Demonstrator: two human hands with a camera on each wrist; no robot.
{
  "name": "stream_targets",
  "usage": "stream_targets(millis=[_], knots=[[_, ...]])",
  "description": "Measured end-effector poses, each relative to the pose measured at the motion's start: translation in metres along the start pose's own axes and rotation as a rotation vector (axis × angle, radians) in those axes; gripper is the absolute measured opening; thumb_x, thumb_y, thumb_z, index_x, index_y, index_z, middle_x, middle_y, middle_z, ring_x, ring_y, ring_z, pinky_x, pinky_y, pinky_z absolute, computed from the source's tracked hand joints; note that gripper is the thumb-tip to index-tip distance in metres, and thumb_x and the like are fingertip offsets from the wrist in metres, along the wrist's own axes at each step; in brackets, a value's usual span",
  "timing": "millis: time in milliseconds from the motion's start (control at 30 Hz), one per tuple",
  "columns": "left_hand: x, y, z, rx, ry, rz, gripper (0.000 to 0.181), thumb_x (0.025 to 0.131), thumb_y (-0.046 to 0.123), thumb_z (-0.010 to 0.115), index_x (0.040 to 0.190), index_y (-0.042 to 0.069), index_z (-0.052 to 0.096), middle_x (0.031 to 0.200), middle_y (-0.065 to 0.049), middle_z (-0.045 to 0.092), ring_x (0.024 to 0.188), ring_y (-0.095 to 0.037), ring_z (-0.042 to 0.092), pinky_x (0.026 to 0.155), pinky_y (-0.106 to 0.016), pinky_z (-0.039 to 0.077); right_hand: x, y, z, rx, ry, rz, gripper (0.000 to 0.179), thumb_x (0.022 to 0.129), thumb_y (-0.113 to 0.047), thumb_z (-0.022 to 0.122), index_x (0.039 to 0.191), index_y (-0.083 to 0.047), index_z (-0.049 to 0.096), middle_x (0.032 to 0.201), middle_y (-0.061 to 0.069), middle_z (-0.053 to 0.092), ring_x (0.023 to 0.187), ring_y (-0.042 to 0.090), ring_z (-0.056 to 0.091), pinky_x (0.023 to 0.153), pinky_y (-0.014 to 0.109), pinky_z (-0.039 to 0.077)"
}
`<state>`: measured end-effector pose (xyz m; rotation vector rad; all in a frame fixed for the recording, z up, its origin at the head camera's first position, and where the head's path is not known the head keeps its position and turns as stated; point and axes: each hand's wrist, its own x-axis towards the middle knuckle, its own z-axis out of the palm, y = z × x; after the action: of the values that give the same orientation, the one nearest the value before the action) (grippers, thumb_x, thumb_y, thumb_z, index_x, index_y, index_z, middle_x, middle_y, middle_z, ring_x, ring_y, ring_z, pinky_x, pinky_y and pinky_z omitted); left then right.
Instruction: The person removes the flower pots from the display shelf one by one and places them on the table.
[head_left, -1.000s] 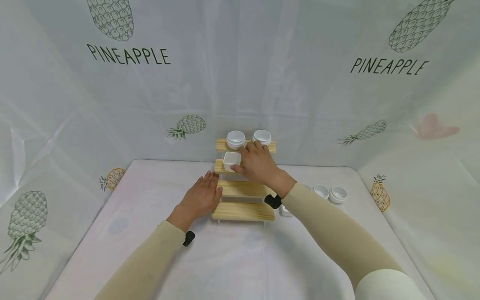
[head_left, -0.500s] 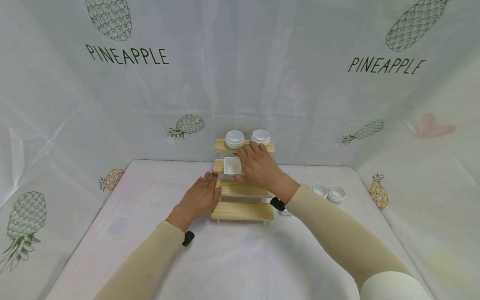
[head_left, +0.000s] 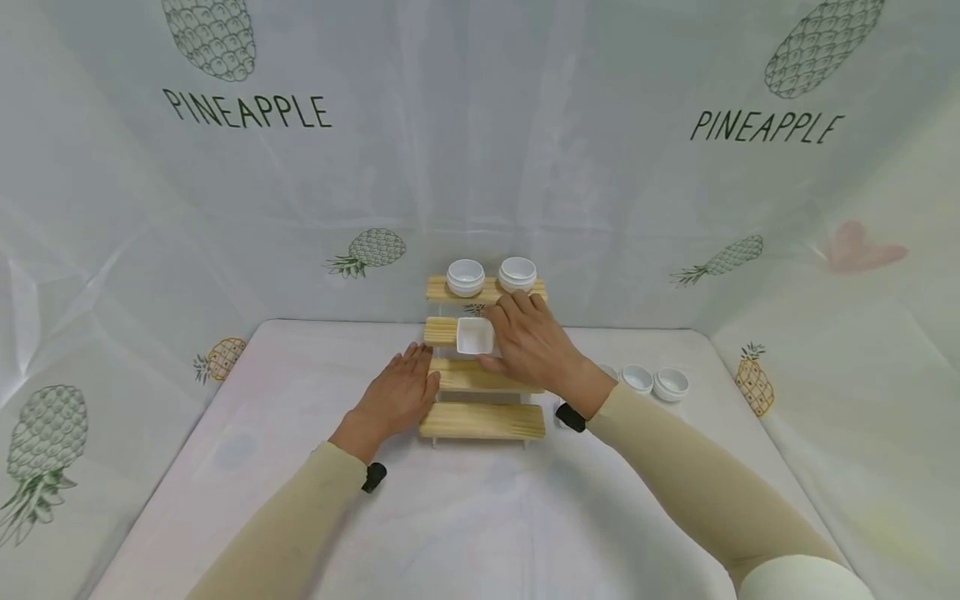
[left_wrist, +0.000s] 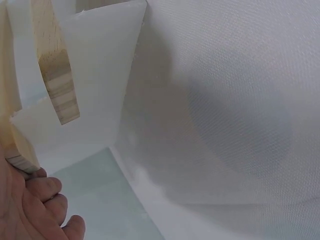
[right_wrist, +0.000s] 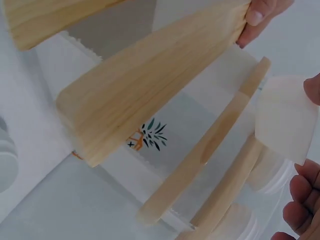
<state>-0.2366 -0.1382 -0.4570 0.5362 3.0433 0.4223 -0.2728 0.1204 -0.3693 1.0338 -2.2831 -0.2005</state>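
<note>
Right fingers (head_left: 517, 310) pinch square cup (head_left: 475, 336) — round bowls (head_left: 465, 278) just behind.

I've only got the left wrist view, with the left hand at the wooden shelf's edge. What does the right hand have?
Observer: The right hand pinches a square white bowl.
Operator: Is anything on the top shelf?
Observer: Yes, round white bowls stand at two spots, side by side, on the top shelf.
Operator: More on the table?
Observer: Yes, to the right of the shelf stand there are more round bowls.
</note>
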Motion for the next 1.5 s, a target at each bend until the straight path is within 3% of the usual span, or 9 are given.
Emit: stream_targets(millis=[367,667,867,1267,1500], knots=[[-0.002,0.001,0.000,-0.017,-0.010,-0.009,0.068,0.116,0.041,0.019,0.166,-0.006,0.020,0.173,-0.021,0.024,0.163,-0.036,0.017,0.133,-0.053,0.019,-0.036,0.012,-0.007,0.016,0.001,0.007,0.063,0.094,-0.058,0.068,0.115,0.001,0.060,0.099,0.012,0.059,0.087,0.030,0.047,0.075,0.037,0.039],[0.000,0.001,0.003,-0.012,-0.004,-0.018,0.068,0.116,0.041,0.018,0.166,-0.005,0.019,0.173,-0.021,0.024,0.163,-0.035,0.017,0.134,-0.052,0.019,-0.085,0.038,-0.007,0.072,-0.007,0.053,0.061,0.092,-0.051,0.074,0.118,0.003,0.061,0.108,0.017,0.064,0.094,0.034,0.054,0.079,0.041,0.044],[0.001,0.001,0.004,-0.022,0.007,-0.022,0.068,0.116,0.041,0.019,0.166,-0.005,0.020,0.173,-0.021,0.025,0.163,-0.035,0.018,0.133,-0.052,0.020,-0.121,0.056,-0.003,0.091,-0.010,0.052,0.062,0.090,-0.049,0.075,0.116,0.005,0.061,0.105,0.018,0.063,0.090,0.035,0.053,0.076,0.042,0.045],[0.001,0.001,0.004,-0.030,0.029,-0.010,0.066,0.116,0.039,0.021,0.165,-0.006,0.023,0.172,-0.022,0.028,0.162,-0.036,0.021,0.133,-0.052,0.021,-0.190,0.080,0.006,0.091,-0.134,0.097,0.059,0.092,-0.049,0.072,0.113,0.005,0.062,0.103,0.018,0.066,0.090,0.032,0.055,0.075,0.040,0.049],[0.002,0.000,0.006,-0.038,0.029,-0.011,0.066,0.116,0.039,0.022,0.165,-0.006,0.023,0.172,-0.022,0.028,0.162,-0.037,0.020,0.133,-0.052,0.020,-0.218,0.082,0.016,0.096,-0.191,0.116,0.059,0.093,-0.049,0.071,0.115,0.004,0.062,0.106,0.017,0.066,0.092,0.031,0.055,0.076,0.041,0.048]])
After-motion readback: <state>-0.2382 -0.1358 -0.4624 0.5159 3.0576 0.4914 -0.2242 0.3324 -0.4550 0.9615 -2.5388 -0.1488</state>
